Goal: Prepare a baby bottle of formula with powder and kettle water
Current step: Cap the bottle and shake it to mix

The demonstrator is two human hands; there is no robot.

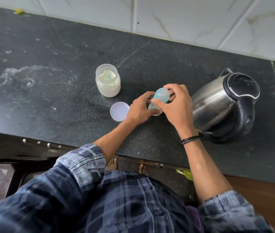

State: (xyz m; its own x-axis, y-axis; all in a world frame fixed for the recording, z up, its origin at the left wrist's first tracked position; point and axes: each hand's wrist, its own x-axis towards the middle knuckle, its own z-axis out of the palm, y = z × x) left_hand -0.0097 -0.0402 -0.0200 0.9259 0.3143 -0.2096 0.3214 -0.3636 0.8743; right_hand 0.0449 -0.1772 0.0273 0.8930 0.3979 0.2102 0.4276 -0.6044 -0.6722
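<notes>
We stand at a dark speckled bench (66, 101) that runs across the middle of the frame, with a white tiled wall (183, 17) along its far edge at the top. At the centre, our two hands meet on a small baby bottle (156, 109) that stands on the bench. Our left hand (139, 111) wraps the bottle's lower body, closed around it. Our right hand (177, 105) comes from above, its fingers pinched around the pale blue cap (162, 95) on the bottle's top. The bottle is mostly hidden by both hands, so we cannot tell what is inside it.

Just left of the left hand, a round white lid (119, 111) lies flat on the bench. Above it, toward the frame's centre, an open jar of powder (108, 81) stands upright with a small scoop (108, 76) inside. To the right, a steel kettle (221, 105) with a black lid and handle sits close beside our right wrist, near the bench's front edge.

The left half of the bench is bare apart from faint smears, leaving wide open room there. The front edge of the bench cuts diagonally from middle left to lower right, and our bare feet (128, 165) show below it.
</notes>
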